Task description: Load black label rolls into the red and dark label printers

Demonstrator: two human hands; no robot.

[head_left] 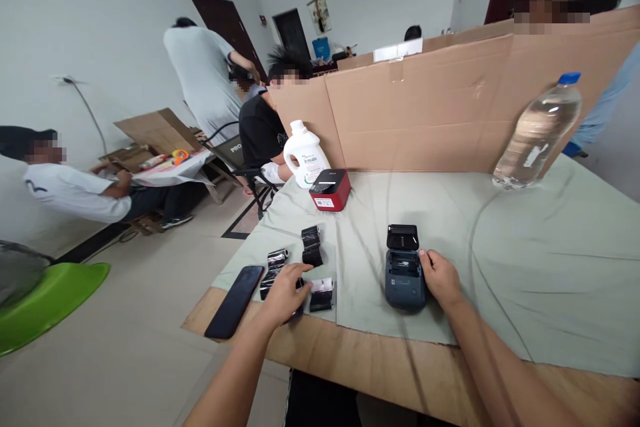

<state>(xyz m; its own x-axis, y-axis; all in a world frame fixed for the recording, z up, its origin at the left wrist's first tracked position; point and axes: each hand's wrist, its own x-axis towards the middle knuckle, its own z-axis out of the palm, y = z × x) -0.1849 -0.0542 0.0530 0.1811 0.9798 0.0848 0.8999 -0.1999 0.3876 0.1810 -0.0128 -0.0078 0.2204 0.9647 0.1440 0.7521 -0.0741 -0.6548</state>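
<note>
A small dark grey printer (404, 272) lies on the pale green cloth (525, 240) with its lid flipped open at the far end. My right hand (441, 277) rests against its right side, gripping it. My left hand (286, 292) reaches over several black-wrapped paper rolls (321, 295) near the table's front edge, fingers curled onto one of them. More wrapped rolls (312, 245) lie just beyond. A black phone (235, 301) lies flat to the left of that hand.
A red and black printer (330, 189) and a white jug (305, 154) stand at the far left. A water bottle (539, 131) leans by the cardboard screen (450, 100). Bare wood table edge (380, 367) runs in front. Several people sit or stand left.
</note>
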